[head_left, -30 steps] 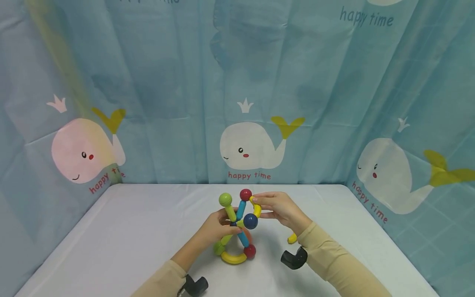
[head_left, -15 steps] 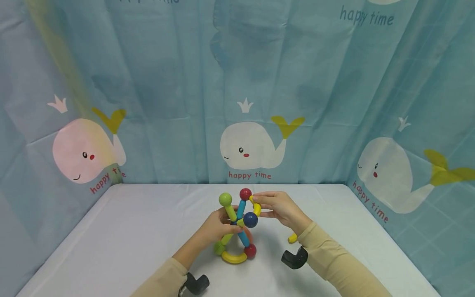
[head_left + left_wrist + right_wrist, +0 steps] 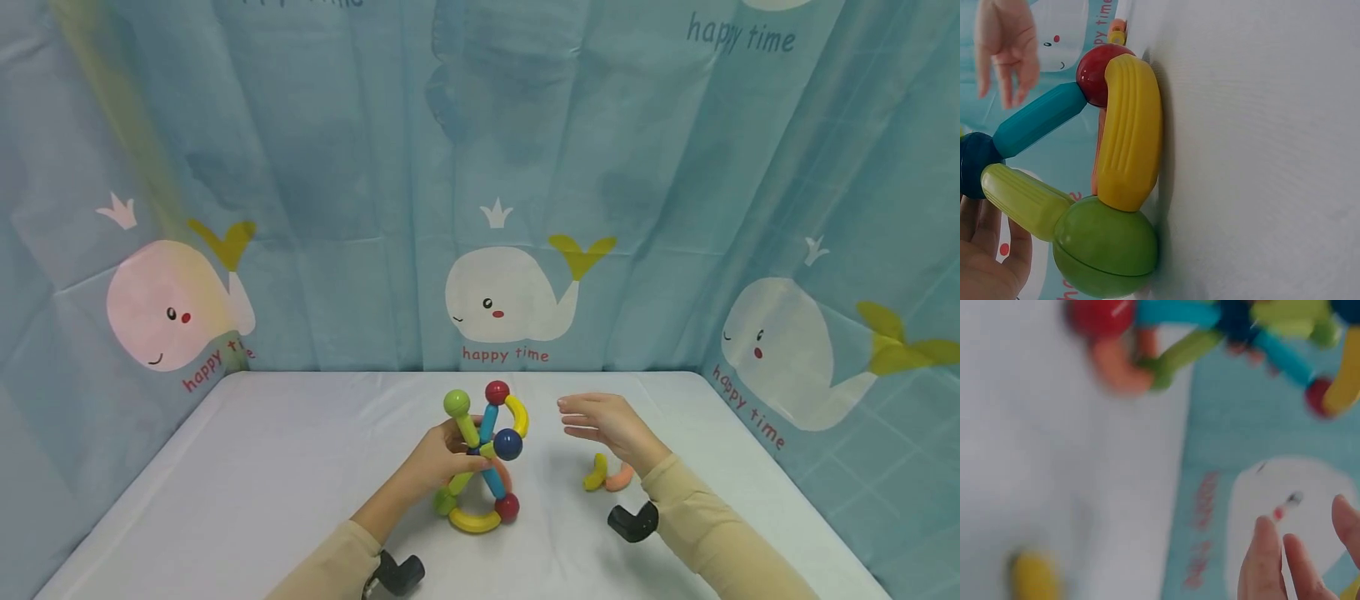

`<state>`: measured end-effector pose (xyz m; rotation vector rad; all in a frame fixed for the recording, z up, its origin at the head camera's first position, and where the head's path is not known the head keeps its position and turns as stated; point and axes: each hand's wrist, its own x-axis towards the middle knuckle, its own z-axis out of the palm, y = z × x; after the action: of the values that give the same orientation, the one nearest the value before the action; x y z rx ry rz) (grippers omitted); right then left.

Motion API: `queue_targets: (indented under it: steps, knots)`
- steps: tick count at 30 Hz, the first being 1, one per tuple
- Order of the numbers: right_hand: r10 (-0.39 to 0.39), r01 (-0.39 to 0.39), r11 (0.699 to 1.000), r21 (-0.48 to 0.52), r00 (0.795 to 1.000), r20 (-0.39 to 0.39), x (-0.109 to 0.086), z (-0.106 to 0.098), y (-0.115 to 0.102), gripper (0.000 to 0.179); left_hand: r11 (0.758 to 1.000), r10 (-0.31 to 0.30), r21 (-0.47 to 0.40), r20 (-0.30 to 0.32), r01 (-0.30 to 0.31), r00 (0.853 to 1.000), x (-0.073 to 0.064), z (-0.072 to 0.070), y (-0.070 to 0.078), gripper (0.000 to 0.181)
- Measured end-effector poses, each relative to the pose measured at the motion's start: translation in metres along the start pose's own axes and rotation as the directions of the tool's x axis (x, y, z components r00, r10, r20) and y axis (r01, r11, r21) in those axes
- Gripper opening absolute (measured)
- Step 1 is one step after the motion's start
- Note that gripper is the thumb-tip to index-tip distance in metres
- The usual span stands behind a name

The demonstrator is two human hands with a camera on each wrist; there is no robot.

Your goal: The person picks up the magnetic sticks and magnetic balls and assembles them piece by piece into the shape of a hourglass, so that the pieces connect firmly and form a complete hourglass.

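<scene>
A build of magnetic sticks and balls point(image 3: 493, 483) stands on the table, with a curved yellow stick point(image 3: 1132, 134) along the near side of its base. My left hand point(image 3: 433, 460) holds it at the middle, fingers and thumb around the central joint. At its upper right, another curved yellow stick point(image 3: 519, 414) joins a red ball point(image 3: 497, 392) to a dark blue ball point(image 3: 507, 444). A light green ball point(image 3: 457, 403) tops the other upright. My right hand point(image 3: 611, 425) hovers to the right of the build, fingers extended and holding nothing.
On the table below the right hand lie a loose yellow stick point(image 3: 596, 472) and a curved orange stick point(image 3: 620, 477), partly hidden by the wrist. A whale-print curtain point(image 3: 337, 292) rises behind the white table point(image 3: 262, 467).
My right hand has let go of the upper curved yellow stick and moved right. That stick stays attached between the red and dark blue balls. The left hand keeps its hold.
</scene>
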<state>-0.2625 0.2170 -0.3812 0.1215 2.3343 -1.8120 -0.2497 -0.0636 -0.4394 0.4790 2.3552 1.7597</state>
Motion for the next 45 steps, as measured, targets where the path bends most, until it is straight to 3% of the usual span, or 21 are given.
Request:
queue_targets:
  steps: [9, 18, 29, 37, 45]
  knots:
    - [0.156, -0.166, 0.982, -0.094, 0.982, -0.104, 0.007, -0.045, 0.049, 0.058, 0.999, 0.003, -0.042, 0.010, -0.003, 1.000, 0.001, 0.000, -0.001, 0.060]
    - [0.190, -0.199, 0.978, -0.068, 0.976, -0.110, 0.007, -0.056, 0.064, 0.056, 0.999, -0.006, -0.050, 0.005, 0.007, 1.000, 0.000, 0.000, 0.002, 0.056]
    - [0.206, -0.206, 0.944, -0.256, 0.978, -0.027, 0.006, -0.043, 0.068, 0.028, 1.000, -0.006, -0.009, 0.000, 0.006, 1.000, -0.001, 0.000, 0.003, 0.056]
    - [0.224, -0.248, 0.911, -0.328, 0.968, -0.110, 0.011, -0.025, 0.068, 0.021, 0.999, -0.013, -0.042, 0.007, 0.013, 1.000, -0.002, 0.001, 0.002, 0.057]
    - [0.265, -0.282, 0.847, -0.450, 0.959, -0.102, 0.011, -0.016, 0.060, 0.025, 1.000, -0.025, -0.016, -0.007, 0.025, 1.000, -0.002, 0.001, 0.001, 0.058]
